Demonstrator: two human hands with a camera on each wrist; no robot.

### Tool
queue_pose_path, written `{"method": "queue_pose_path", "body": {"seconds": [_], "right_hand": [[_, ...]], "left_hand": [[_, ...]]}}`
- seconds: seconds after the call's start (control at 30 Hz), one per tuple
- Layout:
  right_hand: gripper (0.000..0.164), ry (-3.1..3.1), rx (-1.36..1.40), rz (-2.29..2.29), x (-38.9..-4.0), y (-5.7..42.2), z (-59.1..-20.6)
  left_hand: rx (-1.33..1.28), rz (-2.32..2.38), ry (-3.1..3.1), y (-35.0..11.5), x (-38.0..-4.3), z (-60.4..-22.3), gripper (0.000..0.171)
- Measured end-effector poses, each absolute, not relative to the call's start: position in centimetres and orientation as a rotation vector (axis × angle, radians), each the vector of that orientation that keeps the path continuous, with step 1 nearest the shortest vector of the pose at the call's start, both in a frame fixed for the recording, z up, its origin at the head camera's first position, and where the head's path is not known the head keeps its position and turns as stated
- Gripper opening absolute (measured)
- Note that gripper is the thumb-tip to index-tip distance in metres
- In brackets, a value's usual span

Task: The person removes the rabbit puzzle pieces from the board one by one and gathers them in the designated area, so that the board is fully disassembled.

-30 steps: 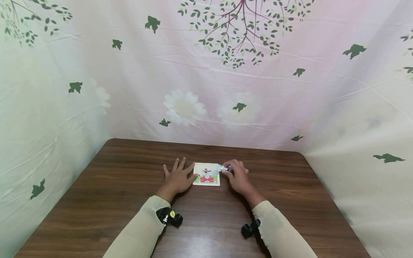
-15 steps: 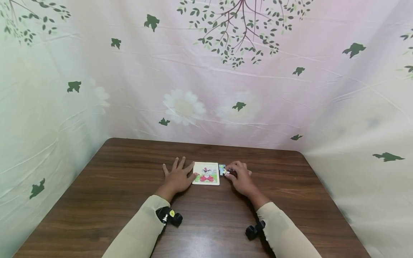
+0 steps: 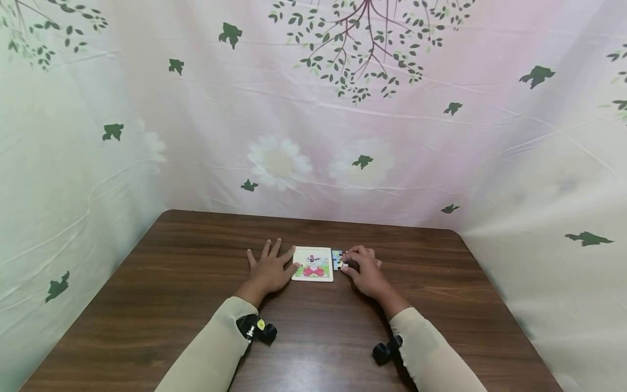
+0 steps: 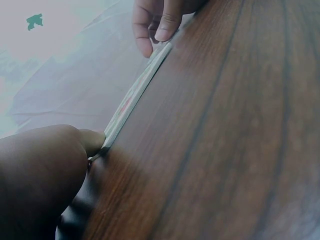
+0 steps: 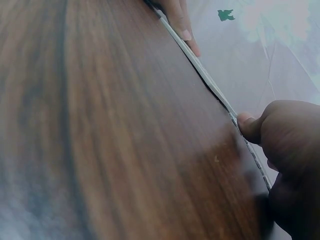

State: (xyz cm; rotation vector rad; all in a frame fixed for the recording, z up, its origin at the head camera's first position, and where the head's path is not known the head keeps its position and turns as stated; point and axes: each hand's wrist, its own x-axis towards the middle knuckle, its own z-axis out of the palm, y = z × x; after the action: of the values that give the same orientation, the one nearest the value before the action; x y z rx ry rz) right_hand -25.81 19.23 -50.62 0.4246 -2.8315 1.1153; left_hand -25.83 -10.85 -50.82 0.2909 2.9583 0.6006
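A small white-bordered puzzle board [image 3: 313, 250] lies flat on the table, showing a cartoon animal in red on green. My left hand [image 3: 269, 270] is spread on the wood at its left, thumb over the board's left edge. Against the board's right side lie blue jigsaw puzzle pieces [image 3: 336, 260], partly hidden by my right hand [image 3: 363, 268]. Its thumb and curled fingers pinch a puzzle piece there. In the right wrist view, the right thumb [image 5: 248, 125] touches the piece edges beside the board. The left wrist view has the board [image 4: 134, 97] edge-on between both hands.
The brown wooden table [image 3: 196, 326] has a far edge against a printed cloth backdrop [image 3: 313, 136], with more cloth at both sides. A black wrist camera [image 3: 266, 333] sits on the left sleeve, another black camera [image 3: 383, 353] on the right.
My right hand has moved slightly right, bringing the piece from the board's upper right edge down beside it. More blue pieces show there now. The left hand stays put.
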Motion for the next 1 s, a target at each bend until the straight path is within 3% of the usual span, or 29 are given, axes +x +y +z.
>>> {"method": "queue_pose_path", "body": {"seconds": [1.0], "right_hand": [[0.018,-2.783,0.453,1.11,-26.14,18.79,-50.93]], "left_hand": [[0.291,0.58,2.981,-10.82,-25.56,-50.65,0.066]]}}
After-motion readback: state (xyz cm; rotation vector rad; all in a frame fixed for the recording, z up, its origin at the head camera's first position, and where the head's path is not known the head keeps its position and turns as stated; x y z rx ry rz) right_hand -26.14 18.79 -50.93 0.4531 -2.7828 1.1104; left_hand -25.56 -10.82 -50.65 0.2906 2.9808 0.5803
